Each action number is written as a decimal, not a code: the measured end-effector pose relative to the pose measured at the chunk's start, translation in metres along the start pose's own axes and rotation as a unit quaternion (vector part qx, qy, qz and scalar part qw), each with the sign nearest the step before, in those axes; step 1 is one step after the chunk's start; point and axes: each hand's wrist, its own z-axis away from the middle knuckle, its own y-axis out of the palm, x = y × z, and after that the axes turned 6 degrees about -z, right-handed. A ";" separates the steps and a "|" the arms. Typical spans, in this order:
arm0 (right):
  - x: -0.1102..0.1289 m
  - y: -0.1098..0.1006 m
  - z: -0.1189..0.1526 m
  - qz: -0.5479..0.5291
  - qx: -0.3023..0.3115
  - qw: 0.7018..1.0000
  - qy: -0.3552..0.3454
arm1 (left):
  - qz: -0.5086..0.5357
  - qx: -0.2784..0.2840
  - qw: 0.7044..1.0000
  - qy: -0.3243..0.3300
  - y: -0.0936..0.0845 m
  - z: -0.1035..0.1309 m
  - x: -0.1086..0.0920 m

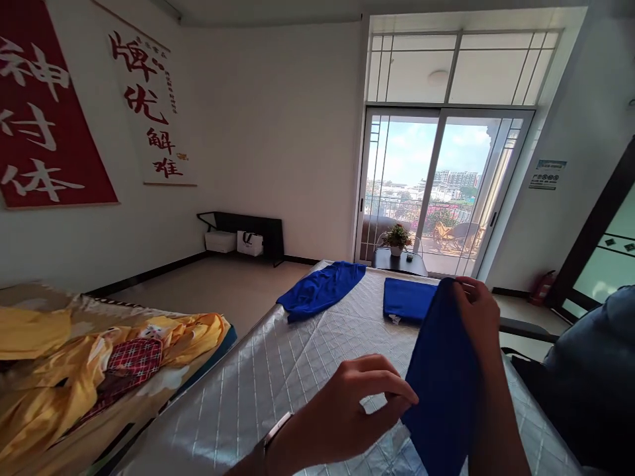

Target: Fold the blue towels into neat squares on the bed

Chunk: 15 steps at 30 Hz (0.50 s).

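A dark blue cloth (441, 377) hangs folded above the mattress, held up between my two hands. My right hand (479, 314) is closed on its top corner. Lower down, thumb and forefinger of my left hand (360, 403) pinch its left edge. Just behind it lies a neatly folded blue cloth (409, 299) with a small white tag at its lower edge. Farther left, a loose, crumpled blue cloth (322, 291) rests near the mattress's far corner. Whether these cloths are garments I cannot tell.
Silver quilted fabric covers the mattress (238, 390). Yellow clothes and a red plaid piece (135, 357) lie on a patterned bed (149, 396) at left. A potted plant (395, 239) stands on a small table by the sliding door. A dark bulky object (585, 370) is at right.
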 end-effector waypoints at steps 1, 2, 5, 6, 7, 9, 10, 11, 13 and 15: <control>-0.006 0.018 -0.003 0.011 0.055 0.998 -0.003 | 0.000 -0.014 0.999 -0.032 0.002 0.006 0.008; -0.013 0.039 -0.002 0.020 0.104 0.994 -0.004 | -0.003 -0.027 0.997 -0.068 0.003 0.014 0.018; -0.032 0.107 0.021 0.021 0.244 0.969 -0.002 | -0.026 -0.065 0.980 -0.184 0.003 0.047 0.057; -0.038 0.127 0.035 0.016 0.275 0.961 -0.003 | -0.039 -0.079 0.972 -0.219 0.002 0.062 0.073; -0.043 0.145 0.052 0.010 0.308 0.951 -0.006 | -0.051 -0.090 0.962 -0.252 0.003 0.077 0.090; -0.052 0.169 0.089 0.000 0.388 0.922 -0.019 | -0.090 -0.092 0.940 -0.315 0.004 0.108 0.123; -0.056 0.174 0.106 -0.001 0.429 0.903 -0.026 | -0.114 -0.081 0.928 -0.344 0.005 0.124 0.138; -0.061 0.173 0.122 -0.002 0.462 0.886 -0.031 | -0.136 -0.070 0.916 -0.372 0.007 0.138 0.151; -0.071 0.155 0.147 0.010 0.514 0.857 -0.037 | -0.164 -0.053 0.897 -0.408 0.010 0.163 0.171; -0.084 0.118 0.162 0.060 0.540 0.839 -0.032 | -0.172 -0.050 0.890 -0.419 0.012 0.179 0.181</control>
